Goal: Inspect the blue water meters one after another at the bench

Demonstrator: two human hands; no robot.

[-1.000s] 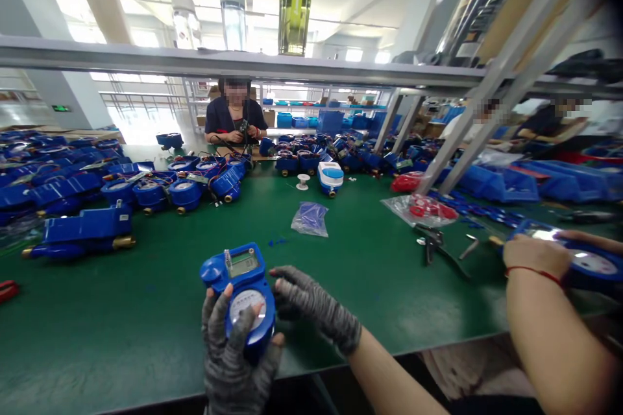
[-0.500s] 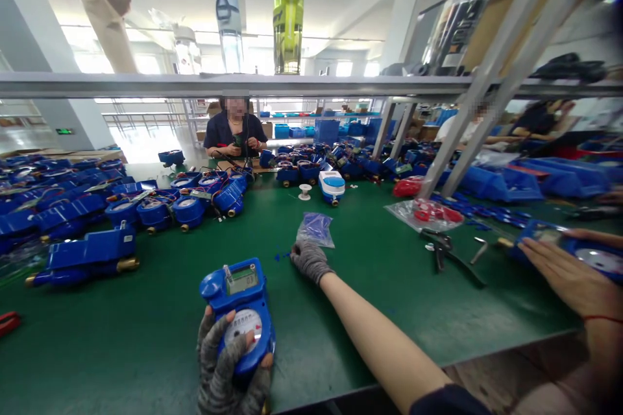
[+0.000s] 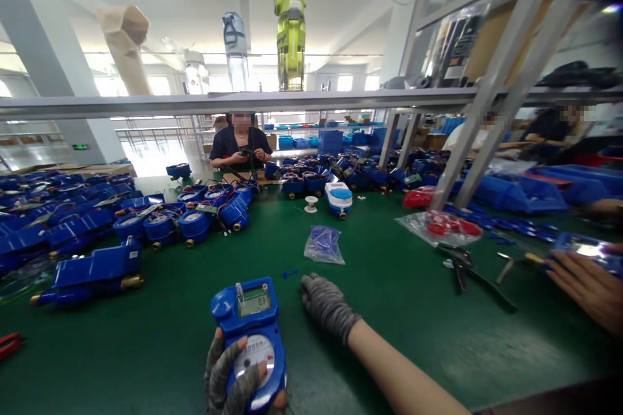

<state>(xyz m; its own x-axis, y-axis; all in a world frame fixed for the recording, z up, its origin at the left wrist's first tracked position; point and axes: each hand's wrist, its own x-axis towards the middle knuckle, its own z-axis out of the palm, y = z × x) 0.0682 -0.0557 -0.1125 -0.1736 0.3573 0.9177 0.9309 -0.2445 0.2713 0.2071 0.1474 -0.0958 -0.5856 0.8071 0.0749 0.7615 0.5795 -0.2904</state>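
My left hand, in a grey fingerless glove, is wrapped round a blue water meter with a small display reading 0.3 and a round white dial. The meter is tilted up towards me at the table's near side. To its right, low over the green tabletop, is my right hand, also gloved. Its fingers are curled closed, and whatever they may hold is hidden. Several tiny blue pieces lie just beyond its fingertips. Farther off is a clear bag of small purple-blue parts.
Many blue meters crowd the left and back. A white spool and a white-and-blue meter stand beyond the bag. Black pliers lie at right, near a co-worker's hand on another meter. A metal shelf crosses overhead.
My right hand has drawn back towards me, away from the bag and the tiny blue pieces. The view has tilted up slightly. My left hand still holds the meter.
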